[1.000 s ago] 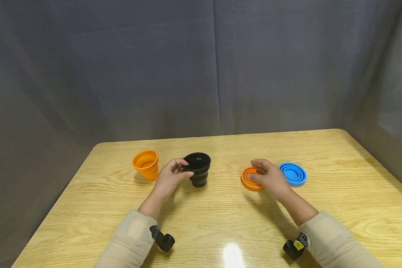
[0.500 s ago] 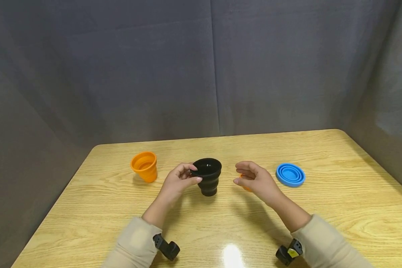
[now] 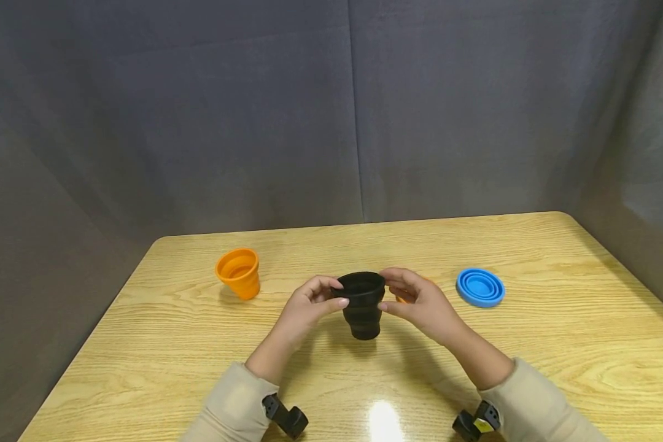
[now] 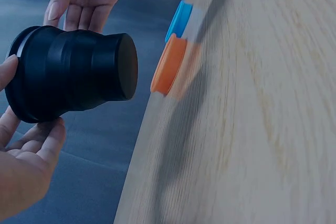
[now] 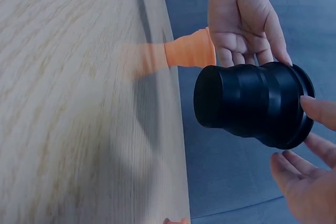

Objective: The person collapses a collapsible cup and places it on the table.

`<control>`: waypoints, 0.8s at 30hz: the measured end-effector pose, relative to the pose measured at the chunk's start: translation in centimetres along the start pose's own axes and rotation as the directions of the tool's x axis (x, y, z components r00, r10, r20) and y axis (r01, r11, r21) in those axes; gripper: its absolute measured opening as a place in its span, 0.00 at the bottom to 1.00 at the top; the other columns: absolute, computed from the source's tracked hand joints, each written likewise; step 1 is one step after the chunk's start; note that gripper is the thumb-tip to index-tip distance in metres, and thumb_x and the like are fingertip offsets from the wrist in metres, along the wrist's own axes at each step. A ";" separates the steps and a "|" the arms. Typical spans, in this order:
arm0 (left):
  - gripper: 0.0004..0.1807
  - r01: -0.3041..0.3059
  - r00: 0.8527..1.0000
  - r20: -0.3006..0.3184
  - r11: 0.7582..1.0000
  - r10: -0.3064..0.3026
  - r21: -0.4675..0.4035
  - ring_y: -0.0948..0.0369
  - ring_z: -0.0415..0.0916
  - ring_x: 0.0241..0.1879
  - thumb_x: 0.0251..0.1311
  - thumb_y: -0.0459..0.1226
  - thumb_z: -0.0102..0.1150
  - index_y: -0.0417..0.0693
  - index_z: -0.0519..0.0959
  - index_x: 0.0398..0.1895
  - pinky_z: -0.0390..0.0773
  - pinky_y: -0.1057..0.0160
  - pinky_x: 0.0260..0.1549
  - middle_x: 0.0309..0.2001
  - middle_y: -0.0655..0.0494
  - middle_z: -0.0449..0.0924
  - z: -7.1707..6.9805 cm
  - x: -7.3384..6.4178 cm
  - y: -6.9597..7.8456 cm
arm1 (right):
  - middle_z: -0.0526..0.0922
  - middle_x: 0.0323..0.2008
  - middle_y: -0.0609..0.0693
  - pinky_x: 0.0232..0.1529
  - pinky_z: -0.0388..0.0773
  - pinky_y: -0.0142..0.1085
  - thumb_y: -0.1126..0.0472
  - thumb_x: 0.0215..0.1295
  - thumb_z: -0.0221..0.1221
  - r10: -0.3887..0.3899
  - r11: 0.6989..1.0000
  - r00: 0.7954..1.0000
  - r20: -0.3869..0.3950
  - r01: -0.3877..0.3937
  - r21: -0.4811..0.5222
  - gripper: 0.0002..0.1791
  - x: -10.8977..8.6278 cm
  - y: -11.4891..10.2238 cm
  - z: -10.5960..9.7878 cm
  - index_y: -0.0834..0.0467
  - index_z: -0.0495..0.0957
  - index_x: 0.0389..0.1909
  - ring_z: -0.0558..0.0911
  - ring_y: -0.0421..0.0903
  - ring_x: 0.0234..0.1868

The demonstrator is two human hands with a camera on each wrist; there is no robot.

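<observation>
A black collapsible cup (image 3: pixel 363 307), extended and upright, is held above the table between both hands. My left hand (image 3: pixel 302 312) grips its rim from the left, thumb in front and fingers behind. On the opposite side, my right hand (image 3: pixel 428 310) has its thumb and fingers at the rim; in the right wrist view the thumb (image 5: pixel 316 110) lies against the black cup (image 5: pixel 252 103). A flattened orange collapsible cup (image 4: pixel 169 65) sits behind the right hand, mostly hidden in the head view.
An extended orange collapsible cup (image 3: pixel 240 274) stands at the left of the wooden table (image 3: pixel 171 344). To the right lies a flattened blue collapsible cup (image 3: pixel 480 287). A grey curtain (image 3: pixel 254 123) surrounds the table's back and sides.
My left hand has carried the black cup rightward and nearer to me. My right hand has moved left from beside the blue cup and now meets the black cup's rim.
</observation>
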State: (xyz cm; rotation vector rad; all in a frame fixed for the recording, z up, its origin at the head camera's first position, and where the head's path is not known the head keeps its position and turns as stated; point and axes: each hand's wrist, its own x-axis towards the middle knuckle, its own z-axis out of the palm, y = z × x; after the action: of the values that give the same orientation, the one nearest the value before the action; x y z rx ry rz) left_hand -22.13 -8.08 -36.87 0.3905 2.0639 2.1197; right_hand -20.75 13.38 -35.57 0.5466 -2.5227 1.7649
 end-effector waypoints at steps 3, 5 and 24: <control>0.15 0.007 1.000 0.010 1.000 -0.007 -0.013 0.60 0.69 0.37 0.48 0.31 0.59 0.37 0.71 0.40 0.69 0.64 0.39 0.36 0.53 0.71 0.2 -0.1 0.0 | 0.70 0.51 0.55 0.53 0.63 0.42 0.61 0.50 0.61 -0.024 1.000 1.000 -0.001 0.024 -0.015 0.22 -0.1 -0.2 0.0 0.60 0.71 0.48 0.67 0.52 0.54; 0.15 0.013 1.000 0.018 1.000 -0.013 -0.019 0.60 0.69 0.37 0.48 0.31 0.59 0.37 0.71 0.40 0.69 0.64 0.39 0.37 0.53 0.70 0.3 -0.1 0.0 | 0.69 0.50 0.56 0.53 0.63 0.42 0.61 0.50 0.61 -0.035 0.999 0.999 -0.005 0.035 -0.012 0.19 -0.2 -0.2 0.0 0.61 0.73 0.45 0.67 0.52 0.54; 0.21 0.022 0.974 0.223 1.000 -0.024 0.015 0.58 0.70 0.40 0.51 0.31 0.56 0.34 0.67 0.49 0.70 0.58 0.44 0.40 0.49 0.71 -0.3 -0.9 -0.2 | 0.72 0.35 0.56 0.42 0.72 0.40 0.65 0.49 0.61 -0.073 0.996 0.993 0.093 0.068 0.061 0.10 -0.6 -0.5 -0.7 0.65 0.72 0.32 0.74 0.50 0.40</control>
State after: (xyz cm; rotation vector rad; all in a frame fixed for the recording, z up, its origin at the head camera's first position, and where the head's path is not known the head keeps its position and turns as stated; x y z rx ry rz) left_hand -21.34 -8.61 -37.17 0.5753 1.9453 1.9505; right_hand -20.22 14.04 -34.99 0.7301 -2.4852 1.8349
